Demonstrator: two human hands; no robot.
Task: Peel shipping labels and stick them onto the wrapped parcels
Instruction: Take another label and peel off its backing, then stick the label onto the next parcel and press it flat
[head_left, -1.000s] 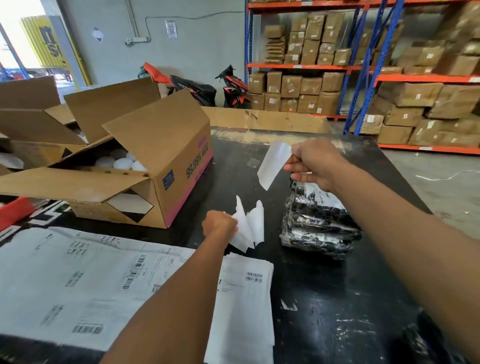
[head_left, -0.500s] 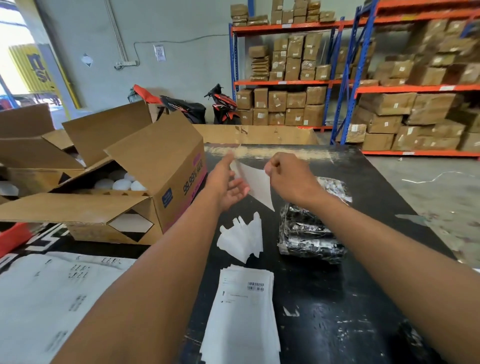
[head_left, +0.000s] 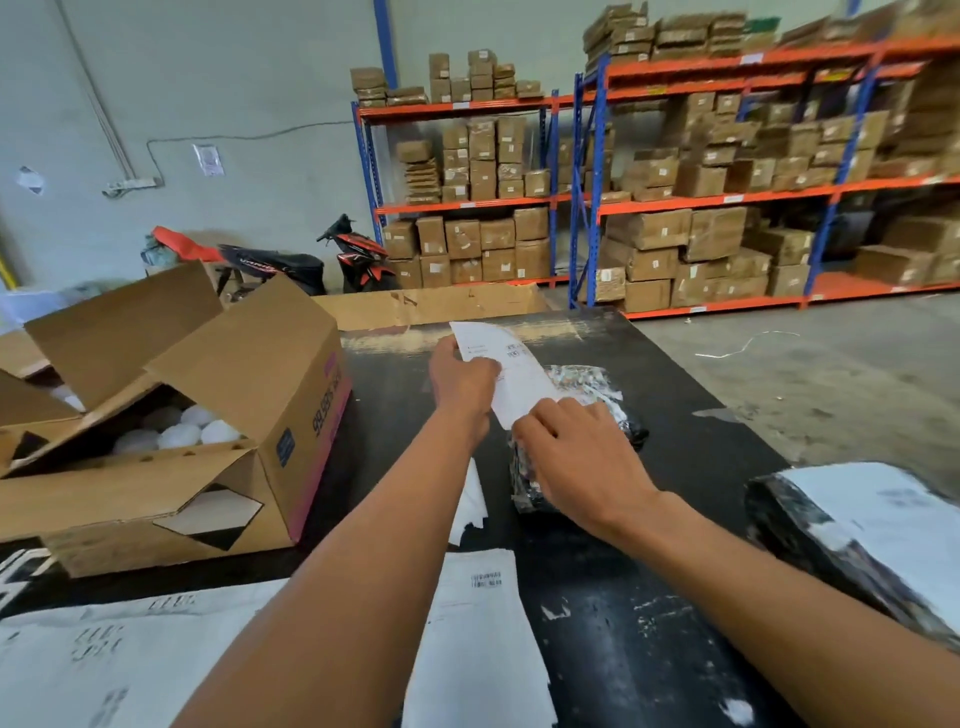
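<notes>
A white shipping label (head_left: 514, 371) is stretched between my hands above a stack of black wrapped parcels (head_left: 589, 395) on the black table (head_left: 675, 426). My left hand (head_left: 460, 382) pinches the label's far upper edge. My right hand (head_left: 576, 457) holds its near lower corner and lies over the top parcel, hiding most of the stack. Crumpled white backing papers (head_left: 470, 506) lie just left of the parcels. A pile of unpeeled label sheets (head_left: 478, 634) sits at the near edge between my forearms.
An open cardboard box (head_left: 270, 395) with white round items stands on the left. Large printed sheets (head_left: 104, 660) cover the near left. A black parcel with a white label (head_left: 872, 535) lies at the near right. Shelving with cartons fills the back.
My hands have carried the label right and down over the parcel stack, printed side now up. My right hand has dropped onto the top parcel. The view has tilted upward.
</notes>
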